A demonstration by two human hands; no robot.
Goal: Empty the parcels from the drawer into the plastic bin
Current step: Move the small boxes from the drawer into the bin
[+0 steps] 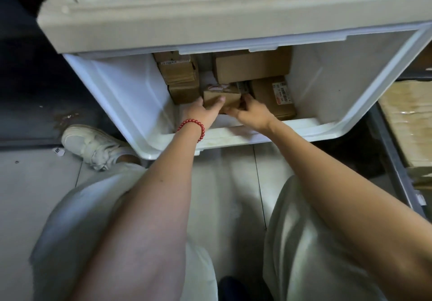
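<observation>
The small brown cardboard parcel (pixel 222 99) lies low in the white plastic drawer (pixel 327 78), at the front of the cluster, with larger brown cardboard boxes (pixel 252 66) behind it and on either side. I judge this to be the pick-up step, with several parcels left to clear. My left hand (pixel 203 112) wraps its left end, thumb across the near face; my right hand (pixel 252 111) curls round the right end. Both grips are closed on it. Next it needs lifting clear of the front rim; the plastic bin is out of view.
</observation>
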